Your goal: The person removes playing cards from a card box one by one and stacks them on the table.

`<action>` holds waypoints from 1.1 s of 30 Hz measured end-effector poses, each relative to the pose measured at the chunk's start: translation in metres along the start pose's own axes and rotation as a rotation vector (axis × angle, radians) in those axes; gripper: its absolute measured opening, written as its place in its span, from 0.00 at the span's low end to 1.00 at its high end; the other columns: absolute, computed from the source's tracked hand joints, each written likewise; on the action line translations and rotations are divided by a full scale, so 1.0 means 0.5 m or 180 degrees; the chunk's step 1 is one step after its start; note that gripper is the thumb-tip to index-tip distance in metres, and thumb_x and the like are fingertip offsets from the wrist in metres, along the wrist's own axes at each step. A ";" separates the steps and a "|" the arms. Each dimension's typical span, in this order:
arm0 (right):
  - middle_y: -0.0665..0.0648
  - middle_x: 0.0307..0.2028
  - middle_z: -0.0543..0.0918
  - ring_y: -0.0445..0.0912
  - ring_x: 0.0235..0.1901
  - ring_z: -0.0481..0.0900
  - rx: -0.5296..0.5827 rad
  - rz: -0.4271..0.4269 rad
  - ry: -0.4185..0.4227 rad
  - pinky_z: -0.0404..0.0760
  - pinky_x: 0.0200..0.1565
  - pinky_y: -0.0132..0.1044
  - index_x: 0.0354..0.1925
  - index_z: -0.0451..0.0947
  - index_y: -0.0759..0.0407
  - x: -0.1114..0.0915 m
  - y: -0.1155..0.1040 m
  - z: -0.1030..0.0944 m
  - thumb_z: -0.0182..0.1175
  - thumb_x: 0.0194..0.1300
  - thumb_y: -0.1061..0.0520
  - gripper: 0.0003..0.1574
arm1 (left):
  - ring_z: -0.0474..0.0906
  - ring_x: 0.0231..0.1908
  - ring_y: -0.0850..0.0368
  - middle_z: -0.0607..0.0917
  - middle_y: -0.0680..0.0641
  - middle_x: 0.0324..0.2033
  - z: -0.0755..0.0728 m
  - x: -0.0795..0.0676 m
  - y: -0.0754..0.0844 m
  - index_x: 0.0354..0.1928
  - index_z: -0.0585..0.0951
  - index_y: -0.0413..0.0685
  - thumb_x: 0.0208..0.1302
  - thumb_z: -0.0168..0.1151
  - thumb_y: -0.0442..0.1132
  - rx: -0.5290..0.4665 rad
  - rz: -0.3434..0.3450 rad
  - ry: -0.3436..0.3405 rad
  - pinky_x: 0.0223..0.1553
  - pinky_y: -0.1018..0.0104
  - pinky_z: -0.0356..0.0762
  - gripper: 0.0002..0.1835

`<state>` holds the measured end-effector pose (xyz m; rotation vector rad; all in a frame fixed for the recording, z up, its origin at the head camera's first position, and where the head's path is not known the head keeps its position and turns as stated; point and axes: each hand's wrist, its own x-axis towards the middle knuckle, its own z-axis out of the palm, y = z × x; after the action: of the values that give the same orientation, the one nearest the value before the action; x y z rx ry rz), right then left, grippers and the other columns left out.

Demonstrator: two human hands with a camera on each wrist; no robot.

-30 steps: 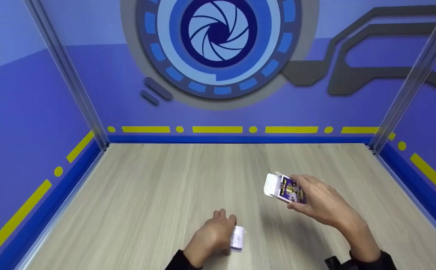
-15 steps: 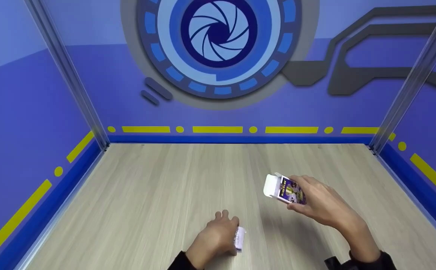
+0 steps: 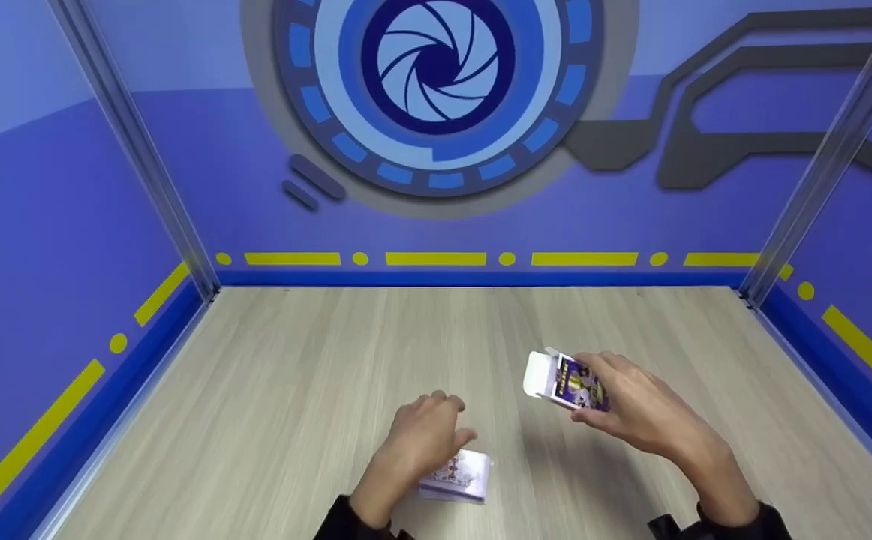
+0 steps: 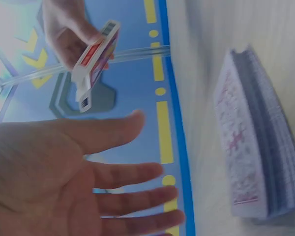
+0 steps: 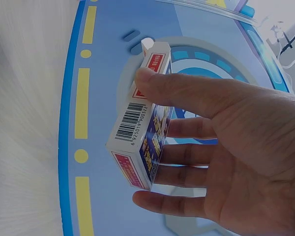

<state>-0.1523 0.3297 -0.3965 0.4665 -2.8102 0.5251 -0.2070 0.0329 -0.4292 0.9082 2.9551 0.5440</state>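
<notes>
A deck of playing cards [image 3: 466, 474] lies stacked on the table near its front middle, its ornate printed top card facing up. Just over the deck hovers my left hand [image 3: 422, 435], fingers spread and apart from the cards. The left wrist view shows the palm with extended fingers beside the deck [image 4: 253, 137], whose layered edges are visible. My right hand [image 3: 646, 405] holds a small purple and white card box [image 3: 578, 382] above the table, its white end flap hanging open to the left. In the right wrist view, thumb and fingers grip the box [image 5: 142, 118] along its barcode side.
The wooden tabletop [image 3: 316, 360] is enclosed by blue printed wall panels [image 3: 181, 165] at the back and sides. Metal corner posts [image 3: 136, 142] stand at the back left and back right.
My left hand has let go of the card deck and lifted up and to the left, leaving the deck flat on the table. The right hand with the box has barely moved.
</notes>
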 end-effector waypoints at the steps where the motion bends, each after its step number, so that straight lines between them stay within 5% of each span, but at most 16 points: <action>1: 0.63 0.52 0.81 0.46 0.41 0.79 0.0009 0.0004 -0.0013 0.82 0.38 0.43 0.65 0.74 0.62 0.000 -0.001 0.000 0.79 0.57 0.51 0.43 | 0.84 0.42 0.48 0.87 0.45 0.41 -0.002 0.001 0.000 0.50 0.86 0.42 0.66 0.72 0.47 -0.0074 0.0042 0.0198 0.43 0.53 0.83 0.18; 6: 0.63 0.54 0.81 0.48 0.45 0.80 0.0033 -0.0037 -0.0045 0.82 0.40 0.44 0.65 0.74 0.63 0.002 -0.010 0.004 0.79 0.57 0.51 0.43 | 0.83 0.34 0.58 0.87 0.53 0.34 -0.006 0.013 0.006 0.39 0.87 0.49 0.67 0.71 0.40 -0.0467 0.0217 0.1094 0.35 0.63 0.81 0.04; 11: 0.61 0.54 0.80 0.48 0.47 0.79 -0.0024 -0.0122 -0.0054 0.83 0.41 0.44 0.65 0.74 0.62 0.004 -0.021 0.012 0.79 0.57 0.51 0.43 | 0.82 0.34 0.62 0.86 0.54 0.33 0.000 0.019 0.021 0.37 0.85 0.48 0.67 0.70 0.35 -0.0846 0.0453 0.1540 0.35 0.68 0.81 0.01; 16: 0.58 0.55 0.81 0.48 0.50 0.80 -0.0114 -0.0179 -0.0079 0.83 0.46 0.46 0.65 0.74 0.60 0.011 -0.034 0.023 0.80 0.55 0.49 0.44 | 0.81 0.36 0.63 0.86 0.51 0.36 0.008 0.020 0.036 0.41 0.84 0.43 0.68 0.67 0.29 -0.1594 0.0663 0.1440 0.37 0.69 0.82 0.04; 21: 0.58 0.55 0.81 0.49 0.51 0.80 -0.0153 -0.0358 -0.0040 0.83 0.48 0.49 0.65 0.75 0.62 0.014 -0.048 0.031 0.81 0.54 0.49 0.45 | 0.82 0.38 0.61 0.85 0.52 0.37 0.009 0.018 0.055 0.42 0.81 0.42 0.67 0.65 0.26 -0.2309 0.0641 0.1226 0.38 0.69 0.83 0.06; 33: 0.52 0.55 0.80 0.45 0.51 0.77 -0.0195 -0.0510 -0.0138 0.82 0.51 0.46 0.65 0.75 0.56 0.019 -0.075 0.053 0.81 0.53 0.45 0.45 | 0.78 0.33 0.65 0.81 0.54 0.32 0.010 0.009 0.063 0.38 0.79 0.44 0.64 0.67 0.26 -0.2196 0.0216 0.1190 0.33 0.71 0.80 0.08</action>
<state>-0.1524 0.2837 -0.4061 0.6906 -2.7890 0.3989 -0.1931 0.0617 -0.4233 0.8814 2.6535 1.7513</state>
